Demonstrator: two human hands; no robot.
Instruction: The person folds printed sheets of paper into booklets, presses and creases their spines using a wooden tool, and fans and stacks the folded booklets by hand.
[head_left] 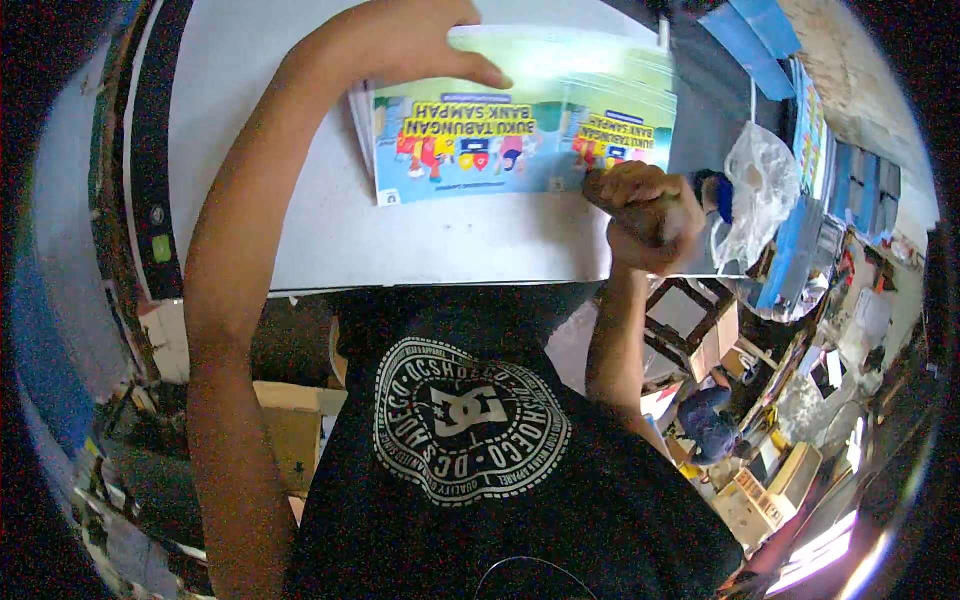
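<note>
A stack of printed booklet covers (470,165), blue, green and yellow with cartoon figures, lies on the pale tabletop, its print upside down to me. The right side of the stack is fanned into many thin layers. My left hand (430,45) rests over its far left part, thumb and forefinger spread apart, the thumb stretched across the top cover. At the near right corner my right hand (655,215) is closed like a fist, its thumb side against the covers. What its fingers pinch, if anything, is hidden.
The white table (450,245) has a dark strip along its left side. Right of the stack lies crumpled clear plastic (757,190), beside blue stacks (785,255). A cardboard box (290,430) stands below the table at left. Farther off at lower right, a person (708,425) is among clutter.
</note>
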